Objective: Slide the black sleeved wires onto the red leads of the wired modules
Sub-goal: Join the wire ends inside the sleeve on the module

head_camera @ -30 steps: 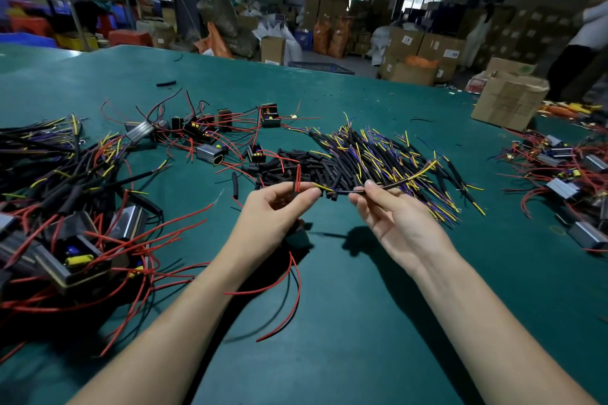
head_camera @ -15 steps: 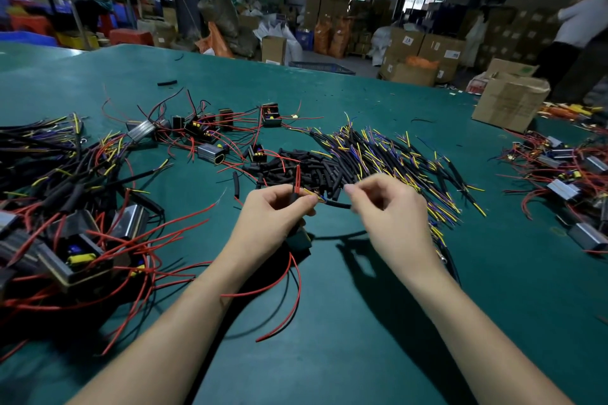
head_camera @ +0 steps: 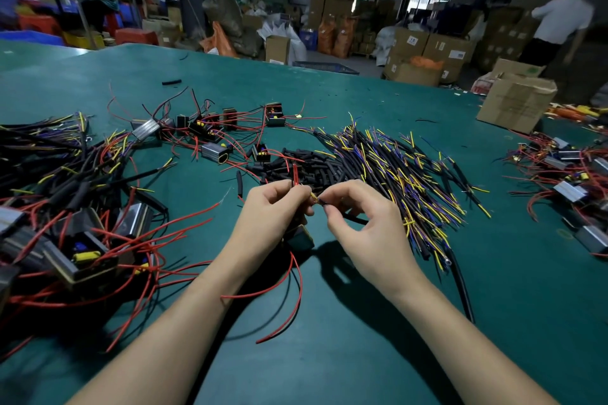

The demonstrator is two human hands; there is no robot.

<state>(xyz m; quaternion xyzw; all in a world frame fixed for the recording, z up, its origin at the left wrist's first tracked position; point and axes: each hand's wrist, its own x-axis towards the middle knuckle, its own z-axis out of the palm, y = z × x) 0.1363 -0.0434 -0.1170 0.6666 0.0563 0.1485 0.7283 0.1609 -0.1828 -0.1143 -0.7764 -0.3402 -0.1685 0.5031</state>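
Two bare forearms reaching in from the bottom edge over a green table [head_camera: 329, 355]. Left hand [head_camera: 269, 217] raised above the table centre, thumb and fingertips pinching a red lead [head_camera: 295, 174] whose end pokes up above the fingers. Tucked under that palm, a small wired module [head_camera: 300, 237], only partly visible, with long red leads [head_camera: 289, 293] looping down from it toward the near edge. Right hand [head_camera: 365, 223] just beside the left, fingertips almost touching it, thumb and forefinger pinching the end of a black sleeved wire [head_camera: 353, 219]; a short yellow tip [head_camera: 312, 197] showing in the narrow gap between the two hands. Other right fingers loosely curled. Black sleeve running back under the right palm and off toward the right.

Directly behind the hands, a heap of short black sleeve pieces [head_camera: 309, 168], and to its right a wide fan of black sleeved wires [head_camera: 394, 168] with yellow and purple ends. Further back on the left, scattered modules with red leads [head_camera: 210, 131]. At the left edge, a large tangled pile of modules, red leads and black wires [head_camera: 65, 214]. At the right edge, another cluster of modules [head_camera: 566, 174]. A cardboard box [head_camera: 516, 102] on the far right of the table. Beyond the table, stacked cartons in a dim warehouse and a person in a white shirt [head_camera: 559, 16].
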